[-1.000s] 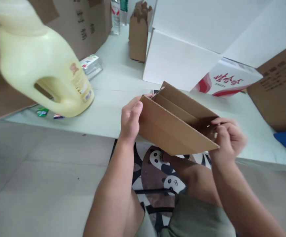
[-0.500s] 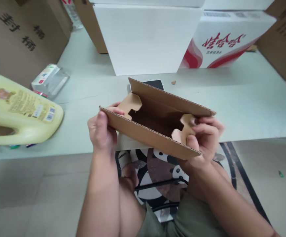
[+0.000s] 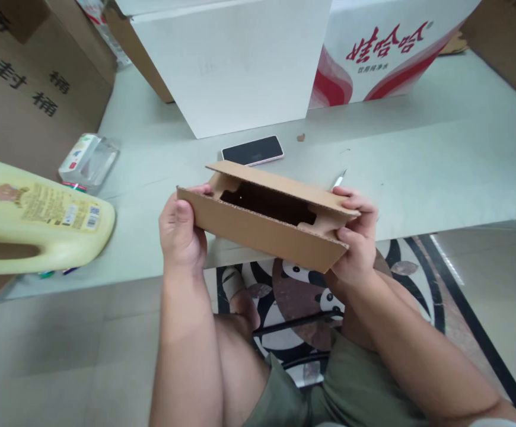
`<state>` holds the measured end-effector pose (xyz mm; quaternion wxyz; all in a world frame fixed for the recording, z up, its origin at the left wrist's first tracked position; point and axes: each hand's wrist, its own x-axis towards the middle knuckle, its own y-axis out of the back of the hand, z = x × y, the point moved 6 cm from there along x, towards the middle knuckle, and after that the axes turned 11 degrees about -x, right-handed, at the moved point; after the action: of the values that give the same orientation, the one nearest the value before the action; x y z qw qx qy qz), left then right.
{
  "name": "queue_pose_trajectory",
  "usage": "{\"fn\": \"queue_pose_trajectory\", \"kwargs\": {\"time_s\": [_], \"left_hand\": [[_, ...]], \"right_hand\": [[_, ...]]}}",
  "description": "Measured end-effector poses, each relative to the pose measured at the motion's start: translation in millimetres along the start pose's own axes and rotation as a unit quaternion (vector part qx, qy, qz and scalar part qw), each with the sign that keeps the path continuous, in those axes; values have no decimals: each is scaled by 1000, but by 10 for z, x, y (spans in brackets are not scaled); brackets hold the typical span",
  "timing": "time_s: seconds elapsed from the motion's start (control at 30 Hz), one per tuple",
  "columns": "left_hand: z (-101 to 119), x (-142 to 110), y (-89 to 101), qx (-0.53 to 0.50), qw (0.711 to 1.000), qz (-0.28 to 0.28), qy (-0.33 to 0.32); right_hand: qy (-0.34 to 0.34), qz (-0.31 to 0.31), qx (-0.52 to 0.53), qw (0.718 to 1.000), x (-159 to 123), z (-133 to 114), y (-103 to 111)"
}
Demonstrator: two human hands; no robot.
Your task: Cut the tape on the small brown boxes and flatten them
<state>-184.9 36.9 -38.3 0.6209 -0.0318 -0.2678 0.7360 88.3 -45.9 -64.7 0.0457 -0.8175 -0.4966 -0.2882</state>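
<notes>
A small brown cardboard box (image 3: 258, 228) is held up between my two hands, tilted, over the table's near edge. Its long flaps stand partly raised around a dark slot, and the short end flaps are folded inward. My left hand (image 3: 182, 228) grips the left end, thumb on the near side and fingers behind. My right hand (image 3: 358, 234) pinches the right end, its fingers on the far flap and its thumb at the near one. Just beyond the box lie a smartphone (image 3: 253, 151) and a slim white pen-like tool (image 3: 339, 178), partly hidden by the right hand.
A yellow jug (image 3: 44, 219) stands at the left beside a clear plastic package (image 3: 89, 161). Large white cartons (image 3: 240, 65) and a red-and-white carton (image 3: 382, 56) line the back. A big brown carton (image 3: 35, 77) fills the back left. The table (image 3: 440, 160) has a pale cover.
The box has turned to face me. Its end flaps have been folded inward, and the far long flap has tipped toward me, narrowing the opening. Both hands keep hold of the ends.
</notes>
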Motion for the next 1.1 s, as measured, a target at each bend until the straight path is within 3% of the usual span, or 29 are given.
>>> {"fn": "queue_pose_trajectory", "kwargs": {"time_s": [0.17, 0.3, 0.47, 0.63, 0.77, 0.87, 0.93, 1.0, 1.1], "left_hand": [[-11, 6, -2, -13, 1000, -22, 7], [39, 7, -16, 58, 996, -56, -26], [102, -30, -86, 139, 985, -104, 1], [139, -28, -66, 122, 991, -49, 17], [139, 52, 109, 134, 991, -26, -4], [108, 135, 423, 118, 991, 65, 11], [79, 155, 584, 103, 987, 118, 20], [27, 141, 632, 99, 985, 138, 32], [-150, 54, 523, 104, 983, 119, 98]], "right_hand": [[-21, 39, 29, 999, 56, -8, 11], [-16, 47, 3, 999, 49, -19, 18], [17, 45, -62, 997, 50, -18, 44], [23, 37, -21, 999, 62, -7, 40], [-73, 36, 28, 996, 76, 164, 23], [-192, -12, 63, 979, 29, 353, -70], [-214, -82, 89, 969, -26, 375, -187], [-172, -164, 106, 965, -85, 289, -311], [-72, -242, 65, 965, -163, 109, -415]]}}
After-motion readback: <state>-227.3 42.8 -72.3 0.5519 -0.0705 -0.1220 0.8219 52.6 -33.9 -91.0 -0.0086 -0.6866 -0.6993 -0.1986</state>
